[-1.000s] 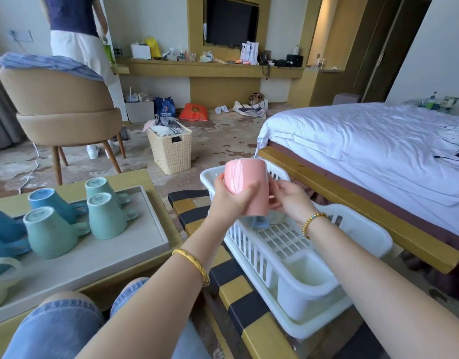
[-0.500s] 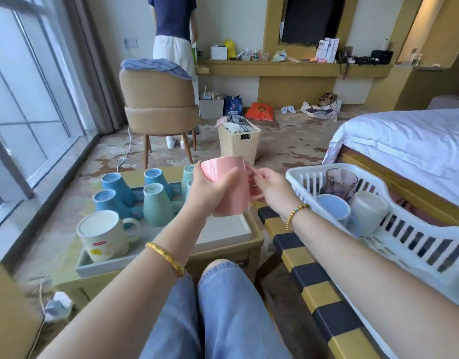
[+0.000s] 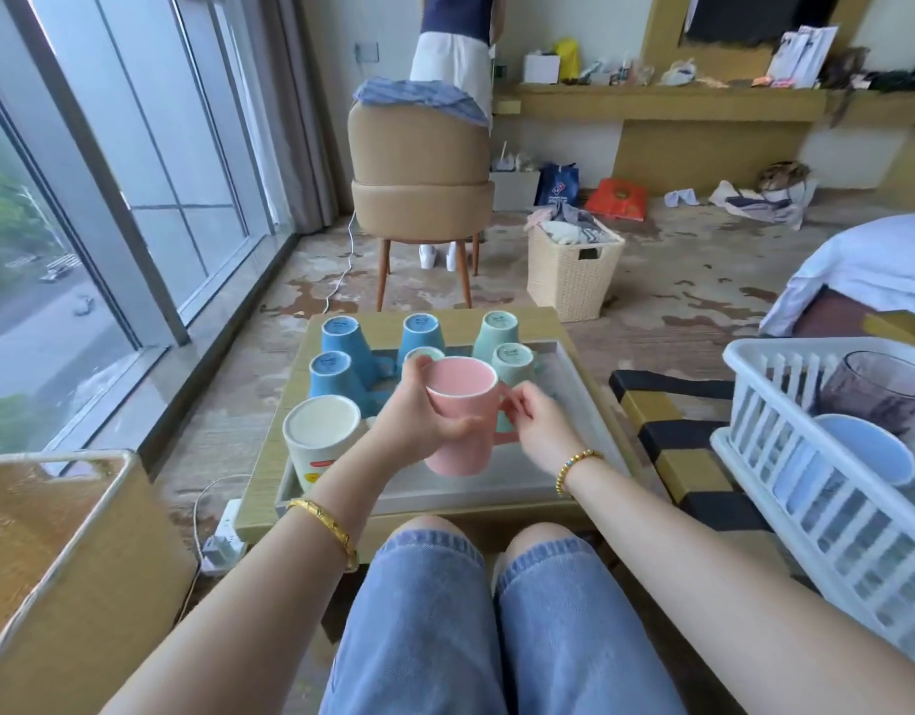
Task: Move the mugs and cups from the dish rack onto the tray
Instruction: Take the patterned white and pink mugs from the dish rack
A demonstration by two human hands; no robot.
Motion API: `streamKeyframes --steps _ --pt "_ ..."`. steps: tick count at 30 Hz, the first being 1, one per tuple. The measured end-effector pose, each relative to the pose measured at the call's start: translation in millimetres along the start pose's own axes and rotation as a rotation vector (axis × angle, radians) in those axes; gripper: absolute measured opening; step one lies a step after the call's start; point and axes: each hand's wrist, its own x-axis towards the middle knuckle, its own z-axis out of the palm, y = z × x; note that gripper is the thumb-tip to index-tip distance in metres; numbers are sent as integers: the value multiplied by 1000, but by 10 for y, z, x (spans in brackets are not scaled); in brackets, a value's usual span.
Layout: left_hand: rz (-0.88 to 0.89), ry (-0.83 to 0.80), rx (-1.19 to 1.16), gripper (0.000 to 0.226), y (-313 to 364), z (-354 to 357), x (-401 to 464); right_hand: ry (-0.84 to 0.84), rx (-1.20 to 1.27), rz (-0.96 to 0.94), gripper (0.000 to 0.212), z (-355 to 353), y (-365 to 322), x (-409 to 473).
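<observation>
- On the left of the tray (image 3: 496,495) a cream mug (image 3: 322,441) stands upside down, with three blue mugs (image 3: 331,376) behind it; two green mugs (image 3: 512,361) stand further right, all upside down.
- A second ago the pink mug (image 3: 458,415) was held over the dish rack (image 3: 770,405); half a second ago it was midway across; now it sits low over the bare near part of the tray, base up. The carry looks done, and setting it down is what remains.
- The left hand (image 3: 419,415) wraps the mug's left wall, its fingers curled round the body and the thumb near the upturned base.
- The right hand (image 3: 540,430) is at the mug's right side, its fingers closing on the handle (image 3: 504,415), so the mug sits between both hands.
- Whether the mug's lower edge already touches the tray I cannot tell.
- On the right, the dish rack still holds a dark glass cup (image 3: 878,389) and a pale blue cup (image 3: 858,456), so at least two trips are left.
- The rack rests on a yellow-and-black striped bench (image 3: 672,436) beside the tabletop (image 3: 543,322).
</observation>
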Motion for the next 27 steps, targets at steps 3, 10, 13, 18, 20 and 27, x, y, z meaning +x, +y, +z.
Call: streamKeyframes --steps 3,10,13,18,20,27 --pt "39 -25 236 83 -62 -67 78 -3 -19 9 20 98 45 53" --pt "-45 -161 615 93 -178 -131 171 -43 -70 28 43 352 188 136" --pt "-45 -168 675 97 -187 -133 185 -56 -100 25 42 368 207 180" --pt "-69 -192 702 97 -152 -107 196 -74 -118 26 41 356 192 226" --pt "-67 -201 695 101 -126 -83 198 -77 -127 25 42 358 202 230" --pt "-95 -144 669 100 -110 -44 213 -132 -163 42 39 381 185 221"
